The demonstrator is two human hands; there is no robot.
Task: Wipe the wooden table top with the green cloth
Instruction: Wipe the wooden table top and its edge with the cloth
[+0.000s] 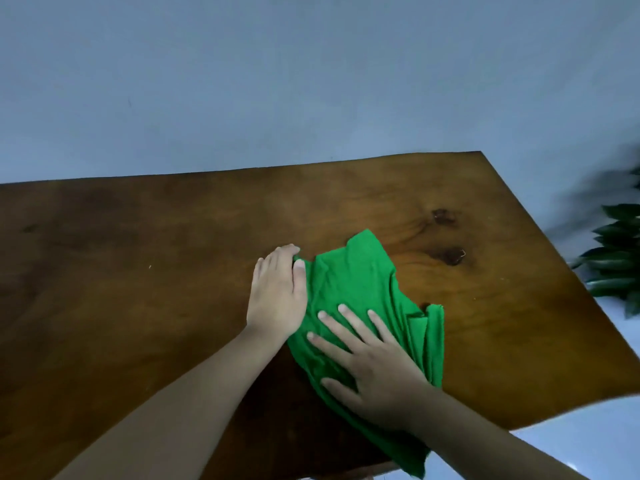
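A crumpled green cloth (pixel 360 289) lies on the dark wooden table top (pixel 138 271), right of centre, and its near corner hangs over the table's front edge. My right hand (pixel 374 362) rests flat on the cloth's near part with the fingers spread. My left hand (pixel 277 292) lies palm down at the cloth's left edge, fingers together, with the thumb touching the fabric. Neither hand visibly clutches the cloth.
Two dark knots (pixel 450 254) mark the wood beyond the cloth. A blue-grey wall (pixel 311 81) runs behind the table's far edge. A green leafy plant (pixel 616 258) stands off the table's right side above a pale floor (pixel 588 438).
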